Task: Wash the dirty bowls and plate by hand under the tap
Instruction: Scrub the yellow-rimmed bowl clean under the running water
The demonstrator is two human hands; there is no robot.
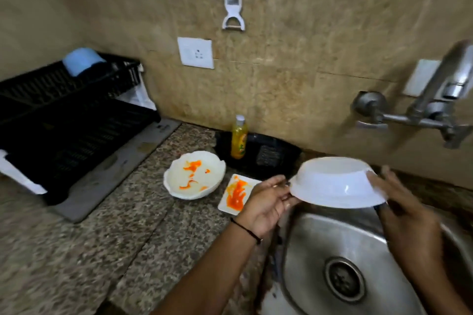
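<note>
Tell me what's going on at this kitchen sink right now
A person is washing up by hand. The left hand holds a white bowl upside down by its rim over the steel sink, while the right hand is open at its far side, fingers spread. No water shows from the tap. On the counter to the left, a scalloped white bowl and a small square plate wait, both smeared with orange sauce. A bottle of yellow dish soap stands behind them.
</note>
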